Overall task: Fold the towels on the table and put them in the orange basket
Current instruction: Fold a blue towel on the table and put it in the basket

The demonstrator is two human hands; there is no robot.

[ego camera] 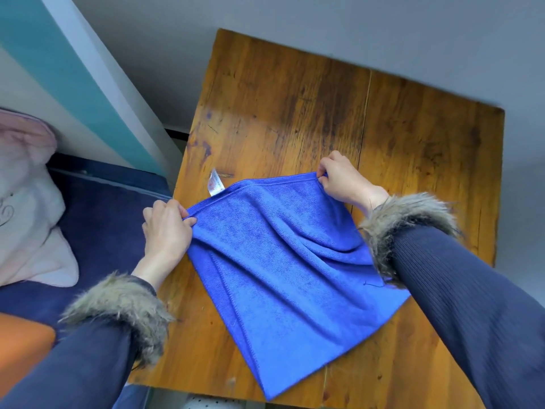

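While the blue towel [283, 261] lies spread over the near half of the wooden table [295, 98], both hands pinch its far edge. The left hand [166, 231] grips the towel's corner at the table's left edge, just beside a white label [216, 185]. The right hand [343, 181] pinches the opposite far corner, lifted slightly, toward the table's middle. An orange shape [23, 340], possibly the basket, shows low at the left.

Blue towel [283, 261] spread on wooden worktop [295, 107], far edge lifted. Left hand [166, 228] pinching near-left corner, right hand [342, 181] pinching far corner. White tag [215, 184] at far edge. Orange basket [20, 338] at lower left. Pale cushion [26, 202] on navy seat [100, 214].
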